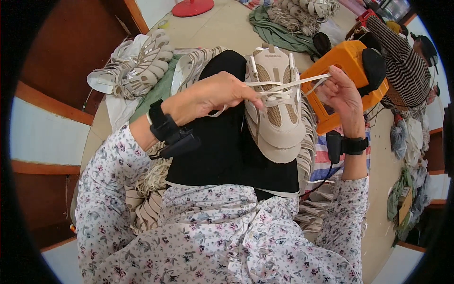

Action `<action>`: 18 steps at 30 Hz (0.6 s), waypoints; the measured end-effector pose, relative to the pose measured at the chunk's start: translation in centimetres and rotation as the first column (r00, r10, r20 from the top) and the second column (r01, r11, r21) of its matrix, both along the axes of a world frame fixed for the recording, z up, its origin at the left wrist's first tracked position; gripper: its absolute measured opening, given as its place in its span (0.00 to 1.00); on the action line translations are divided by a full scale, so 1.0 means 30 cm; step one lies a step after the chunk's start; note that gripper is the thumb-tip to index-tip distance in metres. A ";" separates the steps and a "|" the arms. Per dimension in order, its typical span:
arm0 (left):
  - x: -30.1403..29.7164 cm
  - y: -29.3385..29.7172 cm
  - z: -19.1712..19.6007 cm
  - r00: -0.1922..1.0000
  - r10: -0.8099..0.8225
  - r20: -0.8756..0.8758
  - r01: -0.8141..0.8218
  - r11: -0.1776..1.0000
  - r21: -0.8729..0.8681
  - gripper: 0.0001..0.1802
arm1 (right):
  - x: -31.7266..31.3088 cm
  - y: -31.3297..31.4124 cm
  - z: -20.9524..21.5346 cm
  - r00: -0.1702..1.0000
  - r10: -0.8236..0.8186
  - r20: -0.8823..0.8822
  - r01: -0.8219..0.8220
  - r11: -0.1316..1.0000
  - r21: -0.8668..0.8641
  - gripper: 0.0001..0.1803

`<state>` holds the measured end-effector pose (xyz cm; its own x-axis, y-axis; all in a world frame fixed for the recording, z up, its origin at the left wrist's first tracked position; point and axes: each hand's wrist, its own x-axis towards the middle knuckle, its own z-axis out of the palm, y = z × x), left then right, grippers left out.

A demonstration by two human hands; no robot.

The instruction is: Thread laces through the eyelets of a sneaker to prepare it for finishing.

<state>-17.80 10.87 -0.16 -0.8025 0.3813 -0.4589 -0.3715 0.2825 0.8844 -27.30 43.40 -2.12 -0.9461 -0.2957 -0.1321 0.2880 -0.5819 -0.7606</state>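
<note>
A beige and tan sneaker [279, 128] rests on my black-covered right thigh, its toe toward me. White shoelaces [302, 82] run across its upper and cross over the tongue. My right hand [344, 94], to the right of the shoe, is closed in a pinch on one lace, pulled taut away from the shoe. My left hand [222, 94] reaches over the shoe's left side, fingers closed on a lace near the eyelets. A short stretch of lace shows below that palm. Both wrists wear black straps with small boxes.
An orange plastic stool [326, 113] stands just beyond my right hand. Stacks of beige shoe parts [142, 68] lie at the far left, more [302, 14] at the far side on green cloth [265, 28]. A red round base [192, 7] stands on the tiled floor. Bags line the right.
</note>
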 end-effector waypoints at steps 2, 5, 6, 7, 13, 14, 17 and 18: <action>0.011 -0.018 -0.016 0.989 -0.014 -0.149 0.003 0.997 -0.076 0.13 | -0.003 0.023 0.008 0.999 -0.043 0.015 0.042 0.997 0.058 0.07; 0.020 -0.027 -0.053 0.801 -0.152 -0.579 -0.089 0.926 -0.366 0.12 | -0.003 0.084 0.025 0.999 -0.025 -0.029 0.026 0.999 0.034 0.05; 0.018 -0.024 -0.065 0.771 -0.082 -0.632 -0.133 0.949 -0.285 0.13 | -0.005 0.112 0.029 0.999 -0.026 -0.028 0.027 0.999 0.035 0.05; 0.015 -0.022 -0.075 0.714 -0.012 -0.701 -0.159 0.971 -0.178 0.14 | -0.011 0.143 0.031 0.996 -0.077 -0.038 0.079 0.996 0.034 0.05; -0.004 -0.027 -0.079 0.892 0.220 -0.395 -0.100 0.948 0.301 0.17 | -0.096 0.433 0.002 0.950 -0.312 -0.024 0.313 0.948 0.053 0.11; -0.002 -0.034 -0.075 0.890 0.229 -0.394 -0.106 0.945 0.309 0.17 | -0.111 0.496 -0.007 0.932 -0.359 -0.054 0.363 0.928 0.083 0.12; 0.004 -0.065 -0.065 0.956 0.136 -0.259 -0.007 0.896 0.443 0.18 | -0.142 0.694 -0.002 0.905 -0.426 -0.014 0.423 0.894 0.151 0.11; 0.000 -0.073 -0.061 0.965 0.106 -0.241 0.017 0.888 0.459 0.18 | -0.144 0.756 0.008 0.872 -0.487 -0.044 0.485 0.848 0.213 0.11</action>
